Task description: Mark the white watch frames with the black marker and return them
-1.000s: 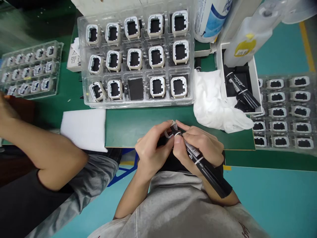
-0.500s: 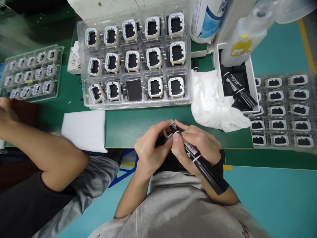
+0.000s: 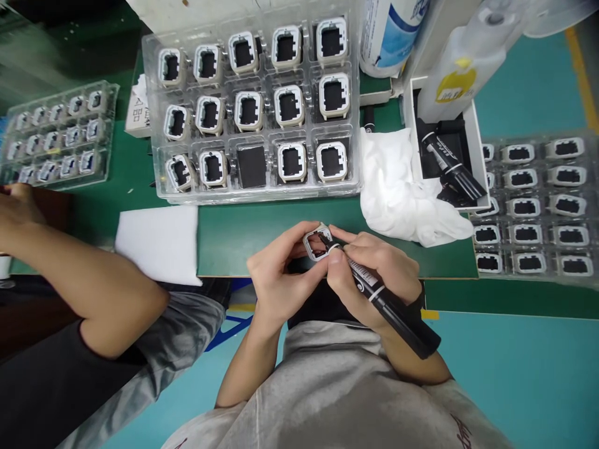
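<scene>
Head view: the left hand (image 3: 276,277) pinches a small square frame (image 3: 314,244) between thumb and fingertips, closed around its edges, held in the air just over the near edge of the mat (image 3: 243,240). The right hand (image 3: 369,274) is wrapped fully around a black marker (image 3: 388,305), its tip set inside the frame's opening. Risk, as judged: the frame is held only by its rim, so pressure from the tip could twist it out of the pinch and drop it off the mat edge onto the lap or floor; a slip of the tip could ink the pale outer face or the left fingers (image 3: 285,240), which sit touching the frame. Surroundings: a clear tray (image 3: 154,125) of like frames lies beyond the hands, with one pocket (image 3: 251,167) showing only its black insert. A white cloth (image 3: 402,193) lies right of it, just beside a white box (image 3: 477,143) holding another marker (image 3: 452,167), with bottles behind. A second tray (image 3: 533,206) stands at far right, a third (image 3: 56,134) at far left. A white foam pad (image 3: 156,243) lies left of the hands. A co-worker's arm (image 3: 79,274) crosses the lower left, near the pad, well apart from the frame.
</scene>
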Demonstrator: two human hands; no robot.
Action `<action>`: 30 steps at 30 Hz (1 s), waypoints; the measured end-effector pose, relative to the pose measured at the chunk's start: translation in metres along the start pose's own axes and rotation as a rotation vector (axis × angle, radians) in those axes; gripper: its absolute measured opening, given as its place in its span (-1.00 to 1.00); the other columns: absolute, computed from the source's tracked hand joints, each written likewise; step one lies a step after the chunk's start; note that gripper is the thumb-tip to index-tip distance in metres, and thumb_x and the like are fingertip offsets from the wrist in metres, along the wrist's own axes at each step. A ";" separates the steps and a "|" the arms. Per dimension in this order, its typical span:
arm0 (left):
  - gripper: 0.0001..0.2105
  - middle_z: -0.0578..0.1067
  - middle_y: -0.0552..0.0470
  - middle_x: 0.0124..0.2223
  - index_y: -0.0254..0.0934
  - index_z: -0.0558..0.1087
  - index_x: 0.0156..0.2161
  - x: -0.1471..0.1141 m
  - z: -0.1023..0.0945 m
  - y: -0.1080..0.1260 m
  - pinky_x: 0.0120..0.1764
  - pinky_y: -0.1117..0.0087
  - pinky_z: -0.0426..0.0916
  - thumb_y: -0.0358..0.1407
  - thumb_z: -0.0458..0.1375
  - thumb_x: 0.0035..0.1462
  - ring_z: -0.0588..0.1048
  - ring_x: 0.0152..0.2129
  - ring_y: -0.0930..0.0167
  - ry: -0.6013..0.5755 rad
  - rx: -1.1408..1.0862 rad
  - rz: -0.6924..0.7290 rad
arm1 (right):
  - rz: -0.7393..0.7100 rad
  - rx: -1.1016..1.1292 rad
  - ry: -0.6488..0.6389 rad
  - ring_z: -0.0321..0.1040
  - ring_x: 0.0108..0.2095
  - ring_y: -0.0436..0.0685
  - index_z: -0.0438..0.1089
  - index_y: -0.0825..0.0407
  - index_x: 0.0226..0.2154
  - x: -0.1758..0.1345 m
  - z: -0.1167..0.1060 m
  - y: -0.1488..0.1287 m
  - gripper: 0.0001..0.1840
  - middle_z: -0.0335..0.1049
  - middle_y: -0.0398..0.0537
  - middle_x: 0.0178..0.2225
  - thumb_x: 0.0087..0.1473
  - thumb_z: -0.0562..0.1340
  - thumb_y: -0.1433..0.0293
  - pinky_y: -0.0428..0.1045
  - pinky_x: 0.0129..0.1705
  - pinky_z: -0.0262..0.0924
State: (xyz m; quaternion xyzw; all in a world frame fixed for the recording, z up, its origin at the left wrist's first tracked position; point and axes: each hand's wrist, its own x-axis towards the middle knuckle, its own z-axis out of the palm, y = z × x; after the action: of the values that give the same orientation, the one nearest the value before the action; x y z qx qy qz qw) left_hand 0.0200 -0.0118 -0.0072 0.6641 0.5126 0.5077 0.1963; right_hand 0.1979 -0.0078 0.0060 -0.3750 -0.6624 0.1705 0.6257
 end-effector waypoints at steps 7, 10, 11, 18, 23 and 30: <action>-0.72 0.89 0.04 -0.05 -0.16 0.85 0.26 -0.007 -0.001 -0.004 -0.14 0.46 0.83 -0.17 0.57 0.56 0.86 -0.29 0.39 -0.004 0.115 0.041 | 0.014 -0.022 -0.011 0.87 -0.28 0.19 0.57 -0.07 -0.03 -0.002 0.000 -0.002 -0.68 0.76 -0.17 -0.27 0.42 0.48 0.68 0.21 0.22 0.97; -0.73 0.87 0.05 -0.08 -0.15 0.85 0.25 -0.007 -0.001 -0.005 -0.15 0.46 0.81 -0.16 0.55 0.58 0.82 -0.32 0.40 0.002 0.138 0.070 | 0.011 -0.038 0.003 0.85 -0.30 0.18 0.56 -0.07 -0.04 -0.002 0.002 -0.001 -0.69 0.75 -0.15 -0.27 0.43 0.48 0.68 0.20 0.21 0.97; -0.74 0.87 0.05 -0.09 -0.14 0.85 0.25 -0.007 -0.001 -0.004 -0.15 0.47 0.81 -0.17 0.55 0.59 0.82 -0.33 0.41 0.003 0.139 0.079 | 0.013 -0.047 0.003 0.85 -0.29 0.18 0.56 -0.06 -0.04 -0.002 0.002 -0.001 -0.69 0.76 -0.15 -0.27 0.43 0.48 0.68 0.19 0.21 0.97; -0.74 0.87 0.05 -0.08 -0.14 0.85 0.27 -0.006 -0.001 -0.004 -0.14 0.47 0.80 -0.19 0.54 0.60 0.81 -0.32 0.41 -0.004 0.139 0.088 | 0.025 -0.051 0.012 0.86 -0.31 0.19 0.56 -0.07 -0.06 -0.001 0.003 -0.004 -0.67 0.76 -0.16 -0.29 0.42 0.48 0.69 0.17 0.20 0.98; -0.72 0.87 0.06 -0.07 -0.13 0.84 0.30 -0.006 -0.001 -0.005 -0.11 0.49 0.79 -0.25 0.56 0.58 0.82 -0.29 0.42 0.000 0.101 0.118 | 0.015 -0.054 -0.005 0.87 -0.29 0.19 0.57 -0.09 -0.03 -0.002 0.002 -0.003 -0.64 0.78 -0.16 -0.27 0.40 0.48 0.70 0.16 0.22 0.97; -0.72 0.87 0.04 -0.08 -0.13 0.84 0.30 -0.007 0.000 -0.006 -0.14 0.46 0.80 -0.21 0.55 0.60 0.81 -0.31 0.40 0.000 0.131 0.115 | 0.002 -0.074 0.003 0.86 -0.30 0.18 0.56 -0.08 -0.05 -0.001 0.002 -0.002 -0.66 0.76 -0.17 -0.29 0.42 0.48 0.69 0.11 0.18 0.96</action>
State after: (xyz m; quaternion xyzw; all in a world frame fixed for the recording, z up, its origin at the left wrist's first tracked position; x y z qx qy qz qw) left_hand 0.0170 -0.0158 -0.0153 0.7039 0.5057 0.4834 0.1231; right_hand 0.1951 -0.0096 0.0059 -0.3988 -0.6668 0.1459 0.6124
